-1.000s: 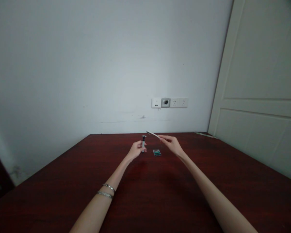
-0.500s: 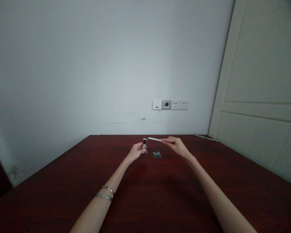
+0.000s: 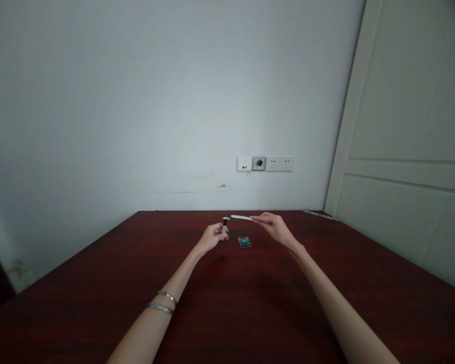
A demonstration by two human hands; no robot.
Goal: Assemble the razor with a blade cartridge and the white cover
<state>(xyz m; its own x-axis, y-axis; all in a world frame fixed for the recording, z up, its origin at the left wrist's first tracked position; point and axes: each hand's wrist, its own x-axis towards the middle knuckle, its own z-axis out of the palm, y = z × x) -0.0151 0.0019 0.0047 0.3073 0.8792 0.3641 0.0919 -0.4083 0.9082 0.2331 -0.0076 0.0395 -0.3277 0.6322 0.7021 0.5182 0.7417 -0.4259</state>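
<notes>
Razor (image 3: 224,230) and pale tool (image 3: 241,218) held head to tip over a broad tabletop (image 3: 227,308)

Nearest, the dark red tabletop runs past the bottom of the view, with a wide stretch of it between the two bare forearms and more outside each. Two metal bracelets (image 3: 161,308) circle the left forearm.

Farther in, the left hand (image 3: 210,238) has its fingers curled round the razor's handle, gripping it nearly upright with the T-shaped head on top. Whether its lower end touches the wood, I cannot tell. To the right, the right hand (image 3: 277,229) pinches one end of the slim pale tool between thumb and fingertips. The tool lies nearly level above the table, its free end just beside the razor's head; contact between them is too small to make out.

Between the hands, slightly nearer than the pale tool, a small clear case (image 3: 244,241) with teal contents lies flat, well inside every table edge.

A strip of tabletop separates the hands from the straight far edge. A pale strip (image 3: 321,216) lies at the far right corner. The side edges slant outward towards the viewer, the right one running beside a pale panelled door (image 3: 409,126). Beyond the far edge stands a white wall (image 3: 167,101) bearing a row of sockets (image 3: 279,164).
</notes>
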